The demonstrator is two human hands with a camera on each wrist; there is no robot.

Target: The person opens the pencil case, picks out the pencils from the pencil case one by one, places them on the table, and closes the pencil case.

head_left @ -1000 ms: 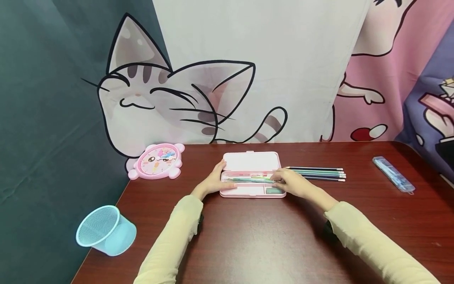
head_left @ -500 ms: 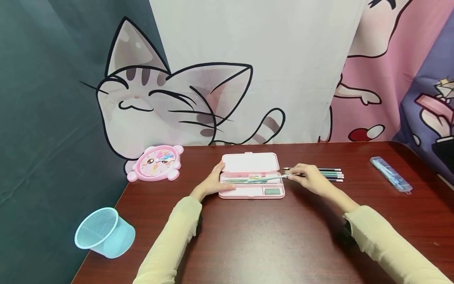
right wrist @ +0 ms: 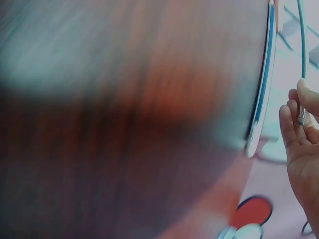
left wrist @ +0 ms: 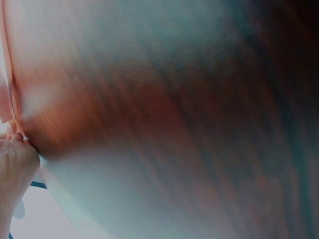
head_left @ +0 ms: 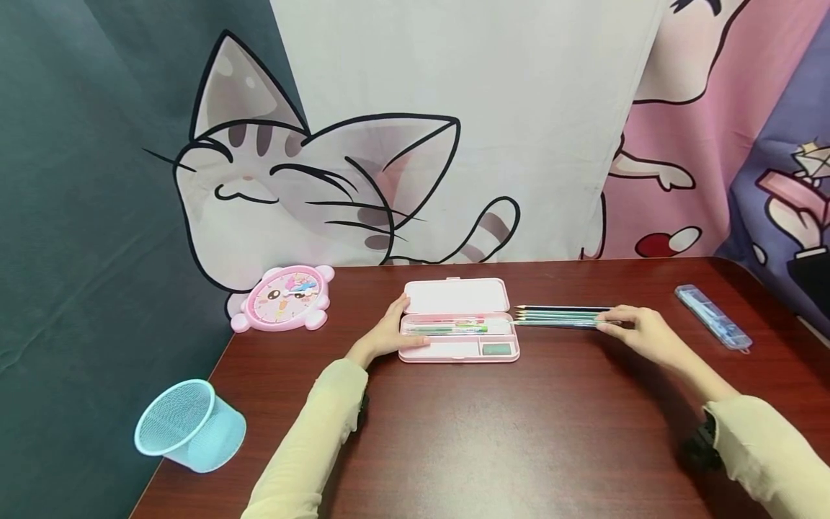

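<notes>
An open pink pencil case [head_left: 457,296] lies on the table with its lid folded back. My left hand [head_left: 382,336] grips its left end, thumb on the front part and fingers at the back. Several pens [head_left: 447,330] lie in the long compartment, and a green eraser [head_left: 496,349] sits in the small front-right one. My right hand [head_left: 642,335] pinches a teal pencil [right wrist: 303,45] near its metal-banded end, between thumb and fingers. This pencil is level, pointing left toward the case, and overlaps a row of pencils [head_left: 558,308] on the table in the head view.
A pink animal-shaped clock [head_left: 285,297] lies at the back left. Near the left edge is a light blue mesh pen holder [head_left: 210,436]. A translucent blue box [head_left: 713,317] lies at the right. Behind the brown table [head_left: 493,440] hangs a cartoon curtain [head_left: 551,108].
My right hand has drawn the teal pencil out of the case and carried it right, over to the row of pencils. My left hand has stayed on the case.
</notes>
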